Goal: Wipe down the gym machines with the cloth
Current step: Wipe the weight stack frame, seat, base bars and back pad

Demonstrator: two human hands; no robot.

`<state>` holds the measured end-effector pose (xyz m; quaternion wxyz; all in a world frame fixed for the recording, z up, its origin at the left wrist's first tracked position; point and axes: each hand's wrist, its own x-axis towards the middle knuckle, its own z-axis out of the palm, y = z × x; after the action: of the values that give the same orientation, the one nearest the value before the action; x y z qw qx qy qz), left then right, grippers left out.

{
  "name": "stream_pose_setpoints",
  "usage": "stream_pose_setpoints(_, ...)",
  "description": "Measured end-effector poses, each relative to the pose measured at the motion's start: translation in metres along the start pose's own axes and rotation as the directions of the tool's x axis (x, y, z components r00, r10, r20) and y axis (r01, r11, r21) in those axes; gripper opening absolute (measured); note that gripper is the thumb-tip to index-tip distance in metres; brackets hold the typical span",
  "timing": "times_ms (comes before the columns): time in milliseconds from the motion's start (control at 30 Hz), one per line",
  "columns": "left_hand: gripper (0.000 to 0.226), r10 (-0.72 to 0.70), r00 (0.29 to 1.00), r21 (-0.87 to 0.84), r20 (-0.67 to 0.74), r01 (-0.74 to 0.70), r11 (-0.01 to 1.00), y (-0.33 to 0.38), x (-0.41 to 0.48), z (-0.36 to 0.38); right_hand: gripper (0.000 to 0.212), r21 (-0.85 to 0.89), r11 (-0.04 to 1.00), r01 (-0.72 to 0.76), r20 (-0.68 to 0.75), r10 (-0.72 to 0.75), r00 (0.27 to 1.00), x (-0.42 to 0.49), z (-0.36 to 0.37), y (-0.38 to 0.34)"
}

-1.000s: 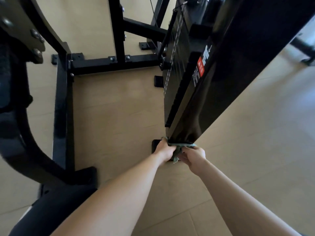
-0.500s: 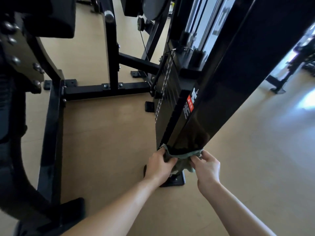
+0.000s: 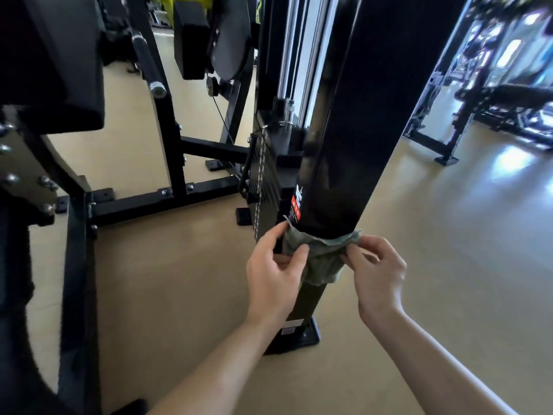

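A glossy black upright post (image 3: 353, 121) of a weight machine rises in the middle of the view. A grey-green cloth (image 3: 321, 253) is wrapped around its near face, low down, just under a red label (image 3: 296, 208). My left hand (image 3: 273, 277) pinches the cloth's left end against the post. My right hand (image 3: 378, 274) pinches the right end with thumb and fingertips. Below the cloth the post runs down to a black foot plate (image 3: 302, 336) on the floor.
The weight stack (image 3: 266, 187) with its cable sits just left of the post. A black floor frame (image 3: 143, 202) and padded machine parts (image 3: 51, 61) fill the left side. Other black benches (image 3: 490, 109) stand at the far right on the beige floor (image 3: 454, 235).
Both hands have slid the cloth up the post, from its base to just under the red label. The view has tilted up with them.
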<state>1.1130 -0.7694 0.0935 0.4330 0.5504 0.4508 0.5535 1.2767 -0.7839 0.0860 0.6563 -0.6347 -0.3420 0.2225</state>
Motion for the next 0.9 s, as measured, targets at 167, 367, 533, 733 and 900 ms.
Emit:
stream_pose_setpoints(167,0.036,0.125,0.989,0.063,-0.076,-0.12,0.991,0.02,0.007,0.004,0.019,-0.045,0.994,0.099,0.024,-0.098,0.995,0.003,0.001,-0.019)
stream_pose_setpoints(367,0.032,0.165,0.981,0.038,-0.102,-0.162,0.986,0.04,0.023,0.003,0.024,-0.035,0.977,0.212,0.016,-0.211,0.977,0.009,0.002,-0.048)
stream_pose_setpoints(533,0.033,0.204,0.972,0.012,-0.118,-0.204,0.979,0.053,0.028,0.005,0.022,-0.03,0.958,0.286,0.01,-0.286,0.958,0.012,0.002,-0.066)
stream_pose_setpoints(733,0.049,0.311,0.949,0.071,-0.055,-0.307,0.949,0.069,0.03,0.003,0.026,0.044,0.926,0.375,0.004,-0.375,0.927,0.014,0.0,-0.085)
stream_pose_setpoints(900,0.077,0.315,0.949,0.159,0.02,-0.314,0.936,0.081,0.034,0.005,0.031,-0.059,0.859,0.508,0.021,-0.508,0.861,0.012,0.004,-0.107)
